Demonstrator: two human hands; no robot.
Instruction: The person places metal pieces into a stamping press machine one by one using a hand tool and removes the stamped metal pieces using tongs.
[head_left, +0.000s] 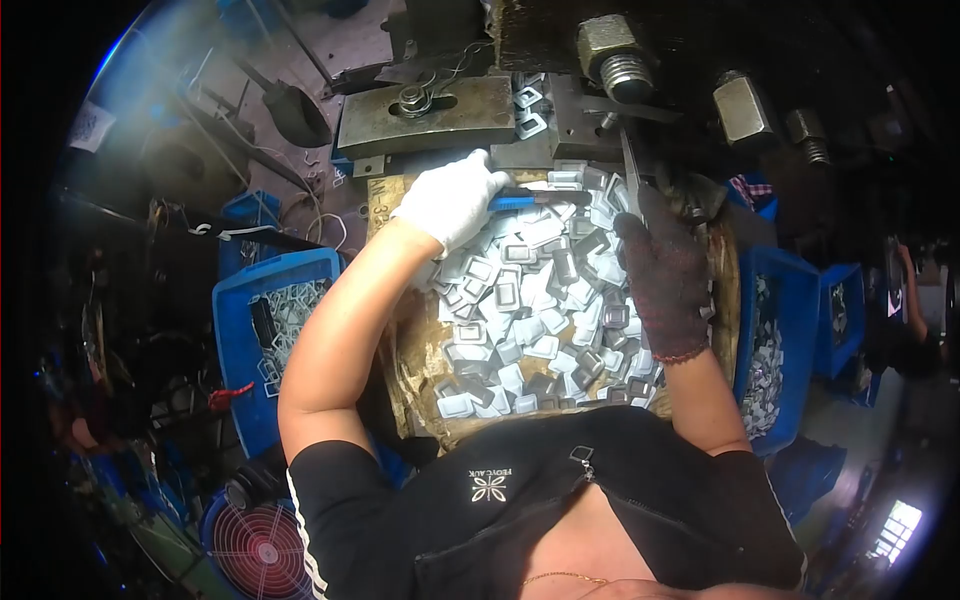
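Observation:
My left hand (455,200), in a white glove, is closed around a slim tool with a blue handle (515,202). The tool's dark end points right, over a heap of small rectangular metal pieces (510,290) with raised centres. My right hand (668,280), in a dark glove, is at the heap's right edge. From its fingers a thin, pointed metal tool (630,170), which looks like tweezers, reaches up towards the press; the glove partly hides the grip. The pieces lie loose on a worn, brownish board (415,370) in front of my body.
A bolted steel clamp block (430,115) and a second metal block (590,120) stand beyond the board, with a few pieces between them. Large bolts (615,60) jut out above. Blue bins (240,340) (780,340) flank the board. A fan (262,545) is at lower left.

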